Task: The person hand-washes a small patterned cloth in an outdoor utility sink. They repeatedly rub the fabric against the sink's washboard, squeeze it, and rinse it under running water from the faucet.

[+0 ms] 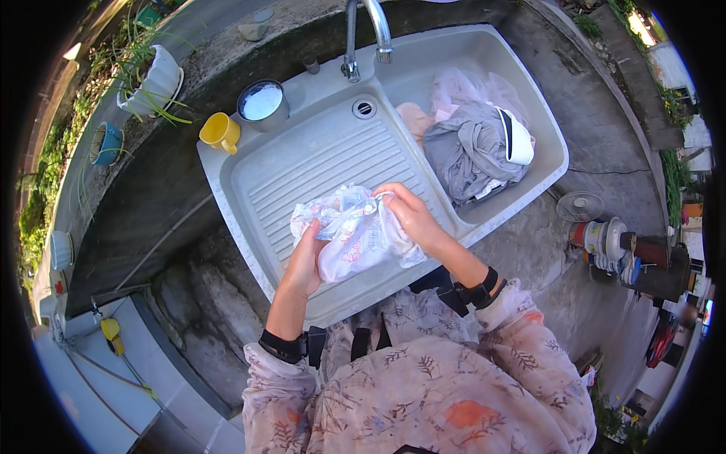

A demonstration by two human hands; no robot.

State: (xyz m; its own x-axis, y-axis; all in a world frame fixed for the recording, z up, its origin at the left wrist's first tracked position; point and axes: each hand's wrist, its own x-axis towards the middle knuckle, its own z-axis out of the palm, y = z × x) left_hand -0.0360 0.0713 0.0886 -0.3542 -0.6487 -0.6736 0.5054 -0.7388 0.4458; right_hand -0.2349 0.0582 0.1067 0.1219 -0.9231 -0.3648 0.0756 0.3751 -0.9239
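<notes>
A wet white garment with a coloured print is stretched between my two hands, above the ribbed washboard of a laundry sink. My left hand grips the garment's left end, the thumb on top and the fingers hidden beneath. With thumb and fingers, my right hand pinches its upper right edge. In the deep basin at the right lies a heap of grey cloth with a white and black piece on it. Pale pink sheer fabric lies behind the heap.
A chrome faucet rises at the sink's back edge. On the back left ledge stand a metal bowl of white suds and a yellow plastic cup. A drain sits at the washboard's top. Potted plants line the wall at left.
</notes>
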